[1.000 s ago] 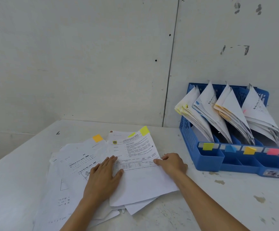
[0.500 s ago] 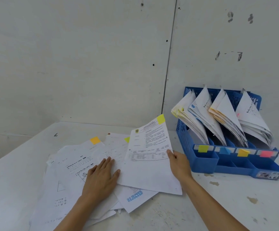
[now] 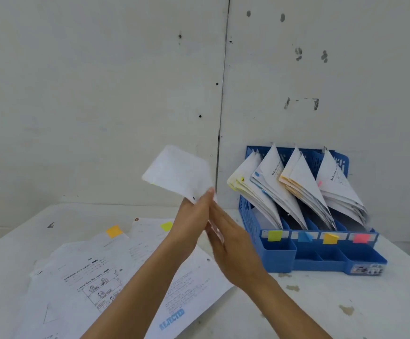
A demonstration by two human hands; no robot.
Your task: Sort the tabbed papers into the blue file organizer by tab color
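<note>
A white paper (image 3: 178,171) is held up in the air, blurred, to the left of the blue file organizer (image 3: 280,254). My left hand (image 3: 191,221) grips its lower edge, and my right hand (image 3: 231,248) lies with straight fingers against the same edge from the other side. Only a faint yellow trace of the paper's tab shows at its left edge. The organizer stands against the wall with four paper-filled slots, labelled yellow (image 3: 274,235), blue (image 3: 304,237), orange (image 3: 330,238) and pink (image 3: 361,238). The loose pile (image 3: 89,272) lies on the table below my arms.
In the pile, one sheet carries an orange tab (image 3: 114,231), another a yellow-green tab (image 3: 166,226), and a sheet stamped REJECTED (image 3: 172,319) lies nearest me. The white table (image 3: 321,309) has stains to the right. A wall stands close behind everything.
The yellow-tabbed paper has been lifted off the pile and swung upright. My left hand left the pile and rose to meet it, and both hands are now on the paper in the air.
</note>
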